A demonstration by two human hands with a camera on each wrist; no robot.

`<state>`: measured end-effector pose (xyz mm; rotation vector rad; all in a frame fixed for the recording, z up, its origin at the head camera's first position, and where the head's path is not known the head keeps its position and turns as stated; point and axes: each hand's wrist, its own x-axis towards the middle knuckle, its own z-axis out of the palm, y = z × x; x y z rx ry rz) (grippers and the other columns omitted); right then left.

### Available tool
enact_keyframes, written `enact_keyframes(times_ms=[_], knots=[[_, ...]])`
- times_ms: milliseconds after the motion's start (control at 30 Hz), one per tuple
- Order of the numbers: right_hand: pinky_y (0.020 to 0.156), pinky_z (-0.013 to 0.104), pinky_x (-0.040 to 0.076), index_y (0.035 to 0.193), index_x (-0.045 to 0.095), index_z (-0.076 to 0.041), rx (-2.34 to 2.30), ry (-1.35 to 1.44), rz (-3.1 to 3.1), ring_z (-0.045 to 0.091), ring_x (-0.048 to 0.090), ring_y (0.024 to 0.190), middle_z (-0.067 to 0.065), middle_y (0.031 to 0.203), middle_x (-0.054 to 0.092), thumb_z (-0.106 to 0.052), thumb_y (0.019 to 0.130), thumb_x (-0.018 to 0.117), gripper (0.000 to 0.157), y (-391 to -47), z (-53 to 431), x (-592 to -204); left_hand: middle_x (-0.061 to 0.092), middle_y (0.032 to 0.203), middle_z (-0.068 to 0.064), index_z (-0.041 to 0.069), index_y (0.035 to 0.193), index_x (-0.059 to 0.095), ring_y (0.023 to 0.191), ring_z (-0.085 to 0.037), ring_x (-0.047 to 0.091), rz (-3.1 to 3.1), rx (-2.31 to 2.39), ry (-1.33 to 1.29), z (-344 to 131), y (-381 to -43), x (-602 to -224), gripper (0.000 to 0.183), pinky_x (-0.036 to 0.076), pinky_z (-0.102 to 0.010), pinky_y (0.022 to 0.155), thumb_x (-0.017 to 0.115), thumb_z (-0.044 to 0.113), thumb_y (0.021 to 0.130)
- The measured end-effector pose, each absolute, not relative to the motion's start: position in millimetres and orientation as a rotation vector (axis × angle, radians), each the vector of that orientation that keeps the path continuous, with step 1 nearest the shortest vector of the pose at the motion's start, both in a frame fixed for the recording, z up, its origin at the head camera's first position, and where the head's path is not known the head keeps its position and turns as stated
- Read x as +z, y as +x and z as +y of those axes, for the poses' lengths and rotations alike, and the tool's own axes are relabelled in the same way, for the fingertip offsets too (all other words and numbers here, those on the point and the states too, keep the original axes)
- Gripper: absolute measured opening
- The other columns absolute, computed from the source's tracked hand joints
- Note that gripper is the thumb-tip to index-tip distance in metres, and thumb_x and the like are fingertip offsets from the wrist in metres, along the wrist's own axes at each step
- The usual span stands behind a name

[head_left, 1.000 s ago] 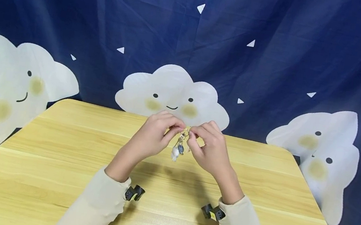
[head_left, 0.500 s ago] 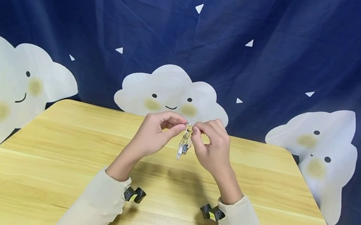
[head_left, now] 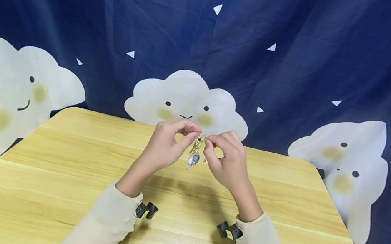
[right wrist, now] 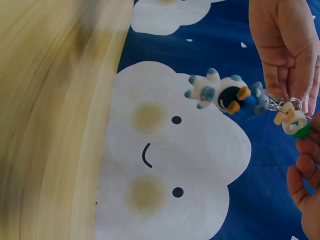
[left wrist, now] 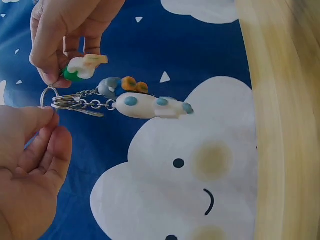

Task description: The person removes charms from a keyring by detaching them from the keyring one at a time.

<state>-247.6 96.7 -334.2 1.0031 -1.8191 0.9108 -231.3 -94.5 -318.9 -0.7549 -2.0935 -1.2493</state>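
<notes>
Above the table, my left hand (head_left: 166, 145) and right hand (head_left: 231, 159) meet at a metal key ring (left wrist: 49, 95), each pinching it between thumb and fingertips. From the ring hang short chains with toy figure charms. One is a white charm (left wrist: 145, 106) with blue spots, its limbs showing in the right wrist view. Beside it dangles a blue charm (right wrist: 245, 104) with orange feet. A green, white and peach charm (left wrist: 82, 69) hangs right by my right fingertips. Several flat metal rings or loops (left wrist: 75, 102) bunch where the chains join; my fingertips partly hide the ring.
The wooden table (head_left: 183, 204) lies below both hands, its far edge just behind them. A dark blue curtain (head_left: 180, 18) with white clouds hangs behind it. Small black cameras (head_left: 146, 210) sit at both cuffs.
The hanging charms swung right, then back left, and turned. My left thumb and index finger have shifted slightly up on the ring. The right hand has barely moved.
</notes>
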Motion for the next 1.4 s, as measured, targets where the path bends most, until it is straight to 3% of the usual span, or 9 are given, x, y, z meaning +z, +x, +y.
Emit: enact_keyframes(times_ms=[333, 700, 1033, 1400], knots=[[0.065, 0.031, 0.043, 0.080, 0.072, -0.004, 0.831, 1.069, -1.867, 0.021, 0.053, 0.071, 0.003, 0.074, 0.066, -0.005, 0.091, 0.059, 0.017, -249.8, 98.2, -336.1, 0.070, 0.093, -0.005, 0.003, 0.100, 0.072, 0.087, -0.019, 0.060, -2.126, -0.965, -0.839, -96.3, -231.6, -317.9, 0.006, 0.053, -0.033, 0.074, 0.067, 0.003, 0.098], [0.064, 0.030, 0.040, 0.080, 0.073, -0.004, 0.824, 1.027, -1.873, 0.021, 0.052, 0.070, 0.003, 0.074, 0.067, -0.007, 0.090, 0.058, 0.019, -248.6, 97.3, -334.0, 0.072, 0.097, -0.003, 0.004, 0.098, 0.073, 0.093, -0.020, 0.061, -2.159, -0.890, -0.907, -94.7, -231.4, -317.7, 0.006, 0.051, -0.032, 0.079, 0.067, 0.004, 0.098], [0.064, 0.036, 0.042, 0.079, 0.070, -0.002, 0.819, 0.948, -1.745, 0.024, 0.052, 0.069, 0.005, 0.071, 0.064, -0.006, 0.090, 0.059, 0.017, -248.5, 91.8, -334.1, 0.073, 0.091, -0.002, 0.006, 0.101, 0.073, 0.085, -0.012, 0.069, -2.158, -1.285, -0.776, -94.0, -229.5, -316.2, 0.005, 0.058, -0.030, 0.081, 0.071, 0.008, 0.097], [0.064, 0.035, 0.040, 0.078, 0.071, -0.003, 0.838, 0.889, -1.660, 0.024, 0.052, 0.068, 0.005, 0.071, 0.064, -0.007, 0.090, 0.058, 0.018, -248.3, 91.4, -333.6, 0.074, 0.094, -0.002, 0.006, 0.104, 0.073, 0.086, -0.015, 0.069, -2.162, -1.618, -0.723, -91.9, -231.0, -320.2, 0.011, 0.058, -0.032, 0.083, 0.072, 0.014, 0.097]])
